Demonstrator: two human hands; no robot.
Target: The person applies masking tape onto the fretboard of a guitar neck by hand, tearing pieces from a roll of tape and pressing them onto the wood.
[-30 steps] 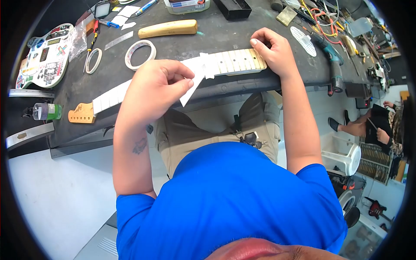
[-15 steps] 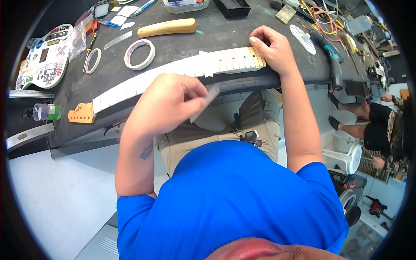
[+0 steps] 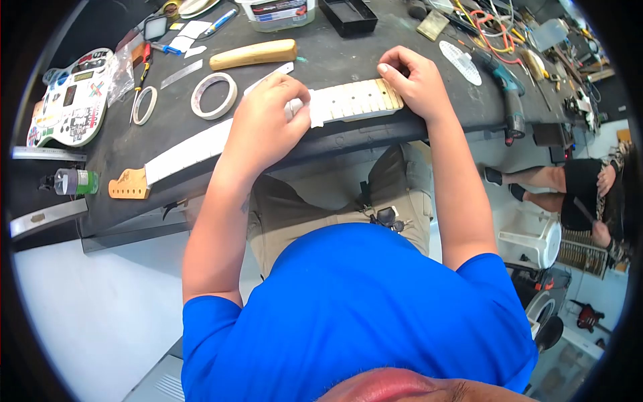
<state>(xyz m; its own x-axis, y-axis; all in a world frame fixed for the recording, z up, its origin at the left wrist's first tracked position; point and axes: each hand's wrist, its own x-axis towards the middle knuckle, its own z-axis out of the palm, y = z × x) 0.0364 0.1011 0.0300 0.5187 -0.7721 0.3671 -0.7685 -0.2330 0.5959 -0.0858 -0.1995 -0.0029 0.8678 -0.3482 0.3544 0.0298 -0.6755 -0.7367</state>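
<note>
A guitar neck (image 3: pixel 348 99) lies along the front edge of the dark bench, its wooden headstock (image 3: pixel 128 185) at the left. White tape (image 3: pixel 194 149) covers much of its fretboard; bare wood and frets show towards the right end. Over the taped part, my left hand (image 3: pixel 271 117) is closed on a thin, flat pale strip (image 3: pixel 287 68), whose end with a small hole sticks out beyond the fingers. The rest of the strip is partly hidden by the hand. My right hand (image 3: pixel 416 80) has curled fingers and grips the neck's right end.
Behind the neck are a tape roll (image 3: pixel 214 96), a wooden block (image 3: pixel 253 53) and a black tray (image 3: pixel 348 16). A stickered guitar body (image 3: pixel 72 97) and bottle (image 3: pixel 75 181) stand left. A power drill (image 3: pixel 512 100) lies right; another person (image 3: pixel 579 181) is beyond the bench.
My left hand has swung the flat strip from in front of the neck up onto its taped part. My right hand stays at the neck's end. The view has shifted slightly.
</note>
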